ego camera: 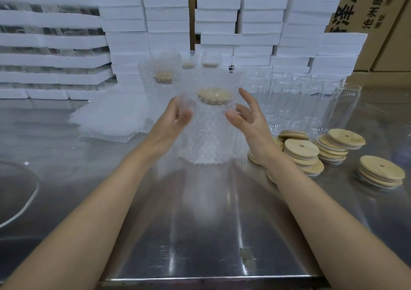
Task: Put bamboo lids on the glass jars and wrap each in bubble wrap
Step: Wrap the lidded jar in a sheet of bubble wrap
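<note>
The left hand (181,111) pinches the bubble wrap (208,134) at the lidded jar (213,96) while the right hand (246,117) hovers spread beside it, probably steadying the upright bundle on the steel table (200,234).

White foam blocks (260,20) stacked before cardboard boxes (378,11), behind the steel table (200,234).

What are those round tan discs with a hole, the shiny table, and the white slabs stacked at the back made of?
Round tan lids: apparently bamboo or wood, matte, with pale grain and a lighter ring underneath, possibly a seal.
Shiny grey table: likely stainless steel, brushed, with streaky reflections.
White stacked slabs: probably foam, matte, with rough, crumbly edges.
</note>
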`<state>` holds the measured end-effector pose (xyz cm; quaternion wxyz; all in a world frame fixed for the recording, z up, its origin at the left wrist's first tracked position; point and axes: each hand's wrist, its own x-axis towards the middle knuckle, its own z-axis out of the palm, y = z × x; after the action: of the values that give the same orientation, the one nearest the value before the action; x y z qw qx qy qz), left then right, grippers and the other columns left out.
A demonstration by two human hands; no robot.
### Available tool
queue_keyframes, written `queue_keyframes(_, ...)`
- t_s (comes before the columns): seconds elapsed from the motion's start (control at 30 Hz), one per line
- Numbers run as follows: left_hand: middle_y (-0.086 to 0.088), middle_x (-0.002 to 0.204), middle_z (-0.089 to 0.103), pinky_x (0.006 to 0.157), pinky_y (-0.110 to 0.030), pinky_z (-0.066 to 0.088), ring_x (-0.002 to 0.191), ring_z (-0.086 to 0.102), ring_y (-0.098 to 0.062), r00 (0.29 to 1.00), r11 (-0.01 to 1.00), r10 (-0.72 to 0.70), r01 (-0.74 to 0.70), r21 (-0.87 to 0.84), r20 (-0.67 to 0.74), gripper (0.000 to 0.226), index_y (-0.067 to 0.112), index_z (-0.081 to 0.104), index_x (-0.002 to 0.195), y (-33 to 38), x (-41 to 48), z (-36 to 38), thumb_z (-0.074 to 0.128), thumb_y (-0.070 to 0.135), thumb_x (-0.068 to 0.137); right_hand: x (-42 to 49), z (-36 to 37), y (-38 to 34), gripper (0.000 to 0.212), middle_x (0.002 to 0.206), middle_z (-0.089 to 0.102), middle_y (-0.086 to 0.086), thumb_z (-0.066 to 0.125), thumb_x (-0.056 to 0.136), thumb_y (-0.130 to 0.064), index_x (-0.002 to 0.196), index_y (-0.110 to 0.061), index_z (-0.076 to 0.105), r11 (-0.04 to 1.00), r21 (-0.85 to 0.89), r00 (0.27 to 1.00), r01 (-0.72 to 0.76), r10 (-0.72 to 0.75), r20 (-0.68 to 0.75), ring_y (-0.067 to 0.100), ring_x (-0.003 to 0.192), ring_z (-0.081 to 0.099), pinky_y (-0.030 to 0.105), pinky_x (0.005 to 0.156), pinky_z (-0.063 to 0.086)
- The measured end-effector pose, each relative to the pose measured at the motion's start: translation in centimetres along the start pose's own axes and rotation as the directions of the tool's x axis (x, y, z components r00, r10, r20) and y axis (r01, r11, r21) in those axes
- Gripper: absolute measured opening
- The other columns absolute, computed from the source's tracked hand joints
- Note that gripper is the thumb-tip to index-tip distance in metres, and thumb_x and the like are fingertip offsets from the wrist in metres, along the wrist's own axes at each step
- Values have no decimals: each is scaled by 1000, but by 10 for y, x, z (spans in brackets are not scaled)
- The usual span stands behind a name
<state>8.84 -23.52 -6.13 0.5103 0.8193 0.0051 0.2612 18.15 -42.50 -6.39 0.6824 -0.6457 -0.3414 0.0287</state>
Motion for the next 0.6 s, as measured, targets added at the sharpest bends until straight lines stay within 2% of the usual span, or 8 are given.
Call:
queue_keyframes(0.07,18,144,38,98,-4,34,128,37,14,991,997,36,-44,58,130,121,25,18,149,-1,-3,9,69,80,54,-2,4,0,66,123,64,-8,78,74,-40,132,-34,47,1000,-2,1000,20,-20,12,3,115,60,17,88,49)
queue_keyframes(0.13,27,135,39,89,4,33,120,34,26,992,995,53,-62,83,116,116,30,17,145,-4,-3,20,81,64,54,-3,9,0,49,112,69,-12,76,81,-23,126,-21,56,999,15,999,43,-42,-5,1,107,64,16,84,50)
queue_keyframes(0.2,36,124,40,83,6,33,112,39,28,998,997,47,-50,67,40,102,34,24,136,-6,-3,26,84,56,56,-3,12,-2,39,112,69,-10,72,86,-19,122,-16,59,999,14,998,50,-50,-34,1,105,64,15,84,49)
queue_keyframes(0.27,32,120,46,83,2,38,108,47,22,998,999,30,-28,27,-51,91,34,32,128,-8,-1,28,86,52,57,-3,14,-3,38,121,66,-4,66,90,-22,126,-13,58,999,21,998,43,-42,-53,5,113,61,20,94,48)
queue_keyframes(0.37,7,117,59,82,-8,46,101,59,6,973,997,22,-38,-65,-230,75,19,42,120,-5,2,32,89,33,62,-5,20,1,34,130,57,1,54,98,-26,131,-17,51,999,30,994,22,-19,-108,8,120,55,25,106,41)
queue_keyframes(0.43,-1,113,60,86,-19,49,101,62,-6,916,995,34,-69,-73,-400,73,12,43,118,1,4,29,88,29,63,-8,26,8,34,129,53,1,49,101,-23,134,-18,46,1000,6,992,6,-5,-129,-4,110,53,13,100,38)
queue_keyframes(0.5,-4,115,57,93,-28,48,106,59,-15,826,993,65,-110,-48,-560,75,10,41,121,6,8,20,85,32,64,-9,31,18,39,128,49,-2,46,102,-23,140,-17,41,997,-72,996,-23,17,-83,-14,99,48,3,88,36)
queue_keyframes(0.6,-1,121,49,96,-21,42,112,51,-15,724,994,83,-108,7,-685,79,10,37,126,6,11,3,80,40,67,-6,36,27,42,130,46,-6,43,103,-29,144,-23,36,989,-120,996,-91,90,-18,-15,97,46,12,85,40)
